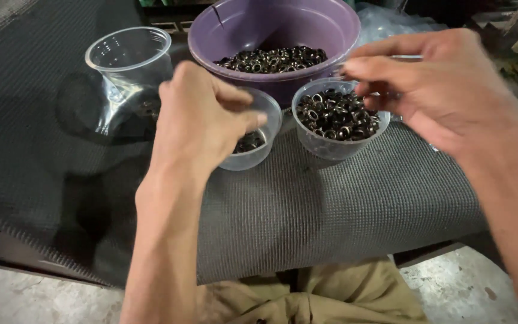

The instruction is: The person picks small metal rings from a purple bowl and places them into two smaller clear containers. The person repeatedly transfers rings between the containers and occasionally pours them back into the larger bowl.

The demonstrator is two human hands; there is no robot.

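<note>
A round purple plastic basin (331, 30), smooth-walled, is being used as the landmark; small dark metal rings (274, 59), shiny and eyelet-shaped, are being held in it. Just in front of the basin, a clear plastic cup (322, 144) nearly full of the same rings is being hovered over by the right hand (433, 84), fingers pinched together; what is pinched cannot be told. Left of that cup, a second clear cup (259, 153) with few rings is being covered by the left hand (202, 117), loosely curled. Left of the basin, an empty cup (128, 51) is being left upright. Everything is being supported by a grey woven mat (331, 210) above a concrete floor (463, 288).
</note>
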